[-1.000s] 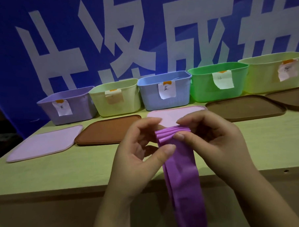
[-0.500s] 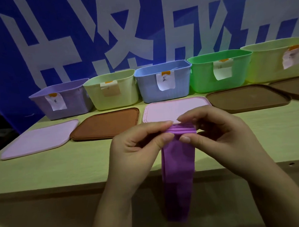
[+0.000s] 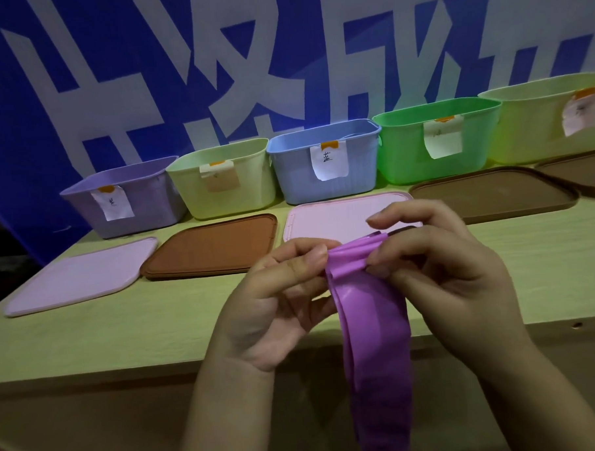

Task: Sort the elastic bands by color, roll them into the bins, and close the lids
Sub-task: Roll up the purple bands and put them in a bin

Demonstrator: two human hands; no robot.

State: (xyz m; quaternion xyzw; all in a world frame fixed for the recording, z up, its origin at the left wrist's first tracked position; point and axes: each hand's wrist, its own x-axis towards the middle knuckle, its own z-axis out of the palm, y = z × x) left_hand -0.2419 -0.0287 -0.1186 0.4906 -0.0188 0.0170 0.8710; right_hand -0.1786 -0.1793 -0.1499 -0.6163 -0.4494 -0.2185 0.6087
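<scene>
Left hand [image 3: 272, 305] and right hand [image 3: 441, 270] both pinch purple band's [image 3: 372, 324] bunched top, just in front of pink lid [image 3: 336, 216]; rest hangs past bench [image 3: 123, 328] edge.

Purple elastic band [image 3: 374, 327], wide and flat, top end bunched into folds and pinched between left hand [image 3: 275, 304] and right hand [image 3: 441, 277], rest hanging down past the bench [image 3: 157, 327] edge. Five open bins in a row at the back: purple bin [image 3: 141, 205], pale yellow-green bin [image 3: 250, 183], blue bin [image 3: 293, 171], green bin [image 3: 405, 149], pale yellow bin [image 3: 530, 126], each with a paper label. Lids lie flat in front, all off: pink lid [image 3: 76, 276], brown lid [image 3: 211, 246], pink lid [image 3: 336, 213], brown lid [image 3: 492, 193], brown lid [image 3: 580, 172].
</scene>
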